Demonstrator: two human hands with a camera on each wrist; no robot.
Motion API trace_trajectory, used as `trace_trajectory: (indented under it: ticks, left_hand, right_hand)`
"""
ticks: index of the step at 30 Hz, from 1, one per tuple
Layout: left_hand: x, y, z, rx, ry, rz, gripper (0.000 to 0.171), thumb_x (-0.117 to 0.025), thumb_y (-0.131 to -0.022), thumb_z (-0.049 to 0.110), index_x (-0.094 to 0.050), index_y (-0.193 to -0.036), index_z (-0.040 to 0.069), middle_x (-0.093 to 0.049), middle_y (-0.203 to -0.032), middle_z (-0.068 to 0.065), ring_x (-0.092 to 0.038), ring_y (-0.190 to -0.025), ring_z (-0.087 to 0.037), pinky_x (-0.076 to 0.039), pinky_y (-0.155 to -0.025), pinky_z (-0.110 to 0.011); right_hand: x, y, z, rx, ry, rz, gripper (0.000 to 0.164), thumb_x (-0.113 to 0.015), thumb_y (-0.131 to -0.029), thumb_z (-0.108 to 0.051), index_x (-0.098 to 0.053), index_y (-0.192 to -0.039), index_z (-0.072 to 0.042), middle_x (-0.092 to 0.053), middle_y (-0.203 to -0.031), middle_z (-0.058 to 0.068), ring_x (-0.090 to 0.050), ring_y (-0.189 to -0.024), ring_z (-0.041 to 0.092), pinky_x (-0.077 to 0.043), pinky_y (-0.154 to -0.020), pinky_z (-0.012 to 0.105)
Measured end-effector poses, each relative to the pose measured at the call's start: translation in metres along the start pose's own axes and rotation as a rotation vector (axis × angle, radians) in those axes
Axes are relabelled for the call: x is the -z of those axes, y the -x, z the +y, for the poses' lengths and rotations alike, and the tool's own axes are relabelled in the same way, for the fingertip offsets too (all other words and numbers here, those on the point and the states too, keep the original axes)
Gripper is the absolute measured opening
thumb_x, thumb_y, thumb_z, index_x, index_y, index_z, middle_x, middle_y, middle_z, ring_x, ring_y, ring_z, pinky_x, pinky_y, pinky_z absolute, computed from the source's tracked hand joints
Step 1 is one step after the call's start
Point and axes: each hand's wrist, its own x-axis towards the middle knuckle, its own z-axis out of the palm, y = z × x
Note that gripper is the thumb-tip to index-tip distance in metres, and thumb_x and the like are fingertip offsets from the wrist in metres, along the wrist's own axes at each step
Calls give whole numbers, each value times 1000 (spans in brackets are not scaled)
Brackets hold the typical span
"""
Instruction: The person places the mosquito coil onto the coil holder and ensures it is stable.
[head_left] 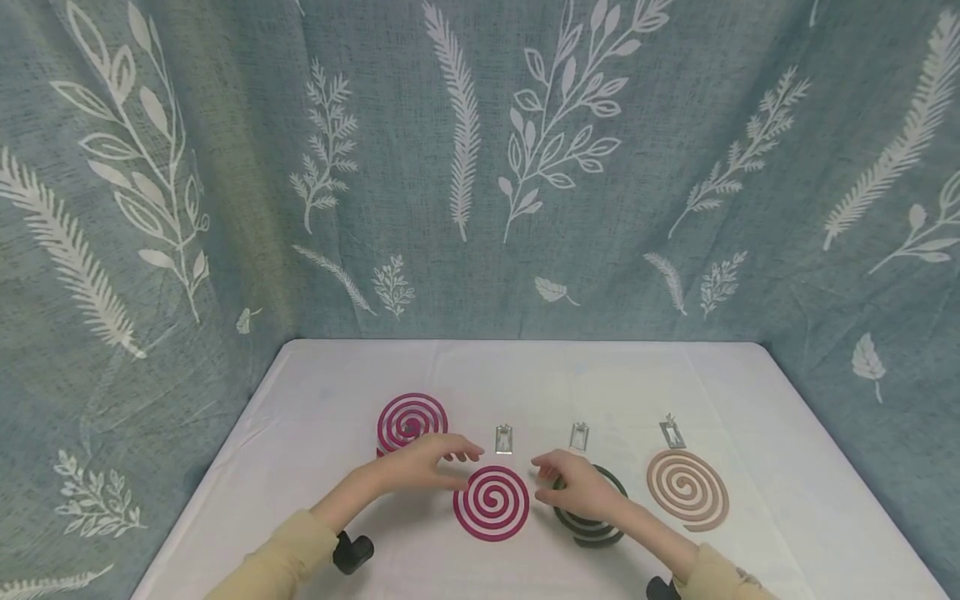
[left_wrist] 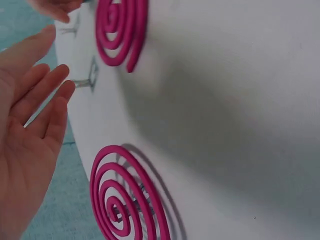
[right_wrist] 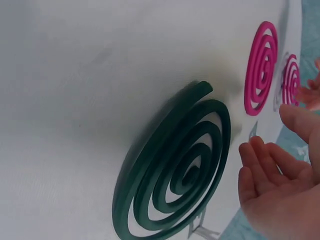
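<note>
My left hand (head_left: 431,461) hovers over the table with relaxed fingers and nothing in them, between two magenta mosquito coils. One coil (head_left: 411,428) lies behind that hand; in the left wrist view this coil (left_wrist: 116,212) sits raised on a metal piece. The other magenta coil (head_left: 492,497) lies flat just right of the left fingertips. My right hand (head_left: 581,485), also holding nothing, is above a dark green coil (right_wrist: 189,177) and partly covers it in the head view. Both hands face each other, apart.
A tan coil (head_left: 684,482) lies at the right. Small metal stands stretch in a row behind the coils: one (head_left: 504,452) in the middle, one (head_left: 572,437) behind the right hand, another (head_left: 665,433) above the tan coil. Patterned blue curtains (head_left: 480,283) enclose the white table (head_left: 525,375).
</note>
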Motion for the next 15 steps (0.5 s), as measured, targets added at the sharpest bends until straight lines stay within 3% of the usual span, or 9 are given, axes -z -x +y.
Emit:
trace_trajectory:
  ticks: [5, 10, 15]
  left_hand:
    - [-9, -6, -3, 4, -68, -90, 55, -77, -78, 19, -57, -127, 4, -63, -120, -7, -58, -110, -24, -52, -92, -34]
    - [-16, -7, -6, 8, -165, -111, 69, -82, -71, 24, -54, -132, 5, -61, -117, -1, -56, -105, -14, -49, -93, -27]
    - [-20, -5, -7, 24, -158, -120, 75, -84, -68, 24, -52, -133, 6, -57, -117, 2, -54, -103, -9, -49, -93, -26]
  right_hand:
    - [-2, 1, 0, 23, 124, -44, 48, -72, -82, -20, -58, -123, 0, -64, -106, 7, -61, -97, 22, -53, -81, 35]
    - [-8, 2, 0, 73, 227, -36, 50, -75, -78, -22, -60, -120, 0, -66, -103, 6, -62, -94, 19, -54, -81, 31]
    - [-12, 2, 0, 102, 303, -31, 51, -77, -76, -25, -61, -119, -1, -66, -103, 5, -60, -88, 13, -53, -76, 25]
